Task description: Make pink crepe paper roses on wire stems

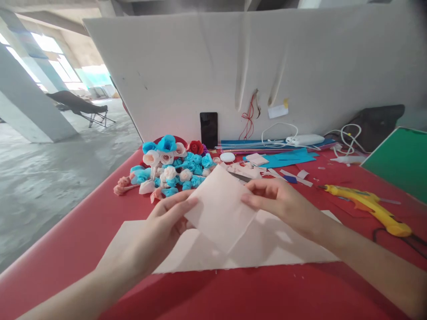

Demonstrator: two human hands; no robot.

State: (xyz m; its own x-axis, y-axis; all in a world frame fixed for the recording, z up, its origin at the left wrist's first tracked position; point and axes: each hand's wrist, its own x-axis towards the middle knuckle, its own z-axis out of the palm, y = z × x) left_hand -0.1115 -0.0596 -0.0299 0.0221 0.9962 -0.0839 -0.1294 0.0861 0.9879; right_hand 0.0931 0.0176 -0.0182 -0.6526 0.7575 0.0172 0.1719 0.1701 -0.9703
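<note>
A pale square of paper [222,209] is held up, one corner pointing away and one toward me. My left hand [170,218] pinches its left corner between thumb and fingers. At the opposite corner my right hand [267,198] grips it the same way. Below it, a long pale sheet [187,255] lies flat on the red tabletop [213,295]. Just beyond the square, a dark scissor-like blade [240,177] shows in part; the rest is hidden behind the paper and my right hand.
Blue, white and pink paper flowers [170,173] are heaped at the back left. A black phone [209,130] leans on the white panel [173,80]. Paper scraps [283,159] lie behind my right hand. A yellow glue gun [370,206] and green board [400,164] are at right.
</note>
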